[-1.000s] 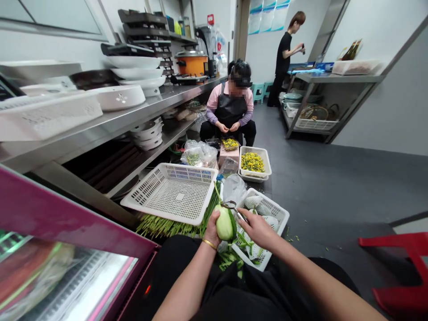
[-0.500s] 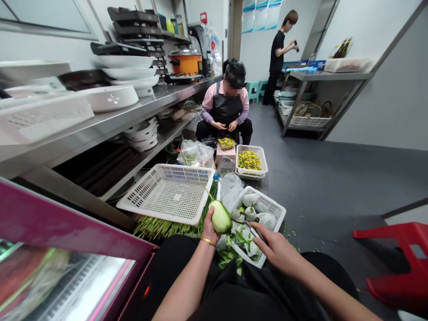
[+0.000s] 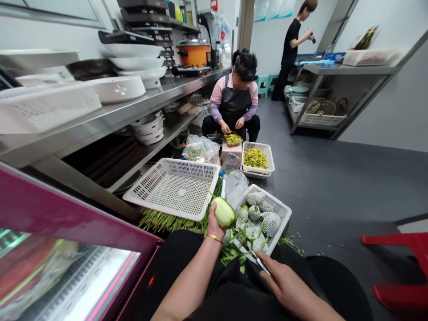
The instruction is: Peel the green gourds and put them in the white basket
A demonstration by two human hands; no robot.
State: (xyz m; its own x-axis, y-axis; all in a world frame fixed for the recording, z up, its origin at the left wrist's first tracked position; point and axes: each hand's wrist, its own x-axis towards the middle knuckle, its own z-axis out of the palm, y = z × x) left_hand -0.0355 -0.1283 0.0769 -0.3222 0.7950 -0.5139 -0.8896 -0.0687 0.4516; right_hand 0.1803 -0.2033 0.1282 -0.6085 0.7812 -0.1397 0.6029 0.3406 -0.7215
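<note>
A pale green, peeled-looking vegetable (image 3: 224,213) with a thin stem is gripped in my left hand (image 3: 216,224), which wears a gold bangle. My right hand (image 3: 279,277) is closed round the metal handle of a peeler (image 3: 261,263), lower and to the right, apart from the vegetable. Under the peeler's head, green peelings (image 3: 230,254) lie over the near edge of a white basket (image 3: 282,218). That basket also holds several vegetables in white foam nets (image 3: 270,223).
An empty white basket (image 3: 180,192) rests on long green stalks (image 3: 167,222) at left. Ahead, a seated person (image 3: 234,98) handles yellow flowers beside another basket (image 3: 256,159). Steel shelving (image 3: 110,120) runs along the left; a red stool (image 3: 401,267) is at right.
My right hand and the peeler have moved down, away from the vegetable. The vegetable is turned somewhat in my left hand. The seated person's hand has reached to the yellow flowers. The view has shifted slightly.
</note>
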